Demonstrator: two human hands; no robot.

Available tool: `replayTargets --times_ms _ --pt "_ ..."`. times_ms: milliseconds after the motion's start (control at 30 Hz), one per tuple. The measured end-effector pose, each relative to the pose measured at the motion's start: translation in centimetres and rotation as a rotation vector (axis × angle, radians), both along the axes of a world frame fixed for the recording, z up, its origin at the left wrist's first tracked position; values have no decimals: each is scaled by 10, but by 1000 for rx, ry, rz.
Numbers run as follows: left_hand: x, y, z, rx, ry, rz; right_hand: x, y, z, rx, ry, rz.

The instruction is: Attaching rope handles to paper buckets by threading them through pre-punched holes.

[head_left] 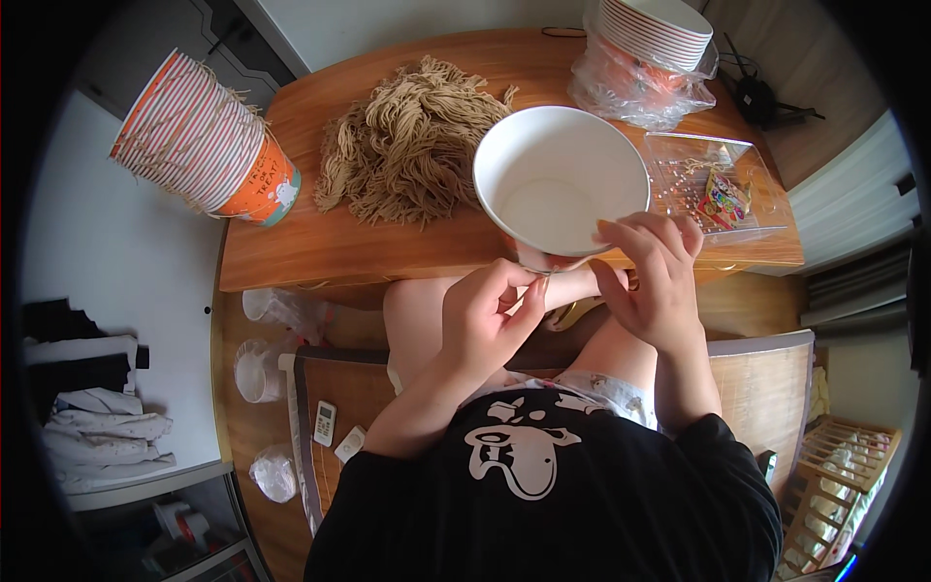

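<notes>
A large white-lined paper bucket (543,160) tilts toward me at the table's front edge, its inside bare. My left hand (495,310) is closed in a pinch just below the bucket's near rim, on what looks like the end of a thin tan cord. My right hand (659,276) grips the bucket's near right wall, index finger over the rim and thumb outside. Left of the bucket lies a big heap of tan cords (412,145). The bucket's outer side and the far end of the pinched cord are mostly hidden.
A tall stack of orange printed buckets with cords (208,145) leans at the table's left edge. More nested buckets (655,44) stand in clear plastic at the back right. A clear tray (718,184) holds a small colourful packet and pale bits. The wooden table (310,257) has a curved front.
</notes>
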State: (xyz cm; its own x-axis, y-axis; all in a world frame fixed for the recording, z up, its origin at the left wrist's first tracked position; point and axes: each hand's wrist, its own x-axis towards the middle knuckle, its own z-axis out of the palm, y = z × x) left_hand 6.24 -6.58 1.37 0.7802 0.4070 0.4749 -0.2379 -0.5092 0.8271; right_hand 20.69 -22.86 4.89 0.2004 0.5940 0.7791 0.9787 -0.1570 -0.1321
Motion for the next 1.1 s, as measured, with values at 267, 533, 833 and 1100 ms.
replayTargets --times_ms 267,533,833,1100 --pt "11 -3 -12 -37 -52 67 -4 1 0 -46 29 12" --pt "11 -1 -14 6 -43 103 -5 0 1 -75 77 19" --pt "-2 -4 -7 -336 5 -114 -15 3 -1 40 -53 106" --pt "-9 -5 -2 -339 26 -194 -18 5 -2 52 4 172"
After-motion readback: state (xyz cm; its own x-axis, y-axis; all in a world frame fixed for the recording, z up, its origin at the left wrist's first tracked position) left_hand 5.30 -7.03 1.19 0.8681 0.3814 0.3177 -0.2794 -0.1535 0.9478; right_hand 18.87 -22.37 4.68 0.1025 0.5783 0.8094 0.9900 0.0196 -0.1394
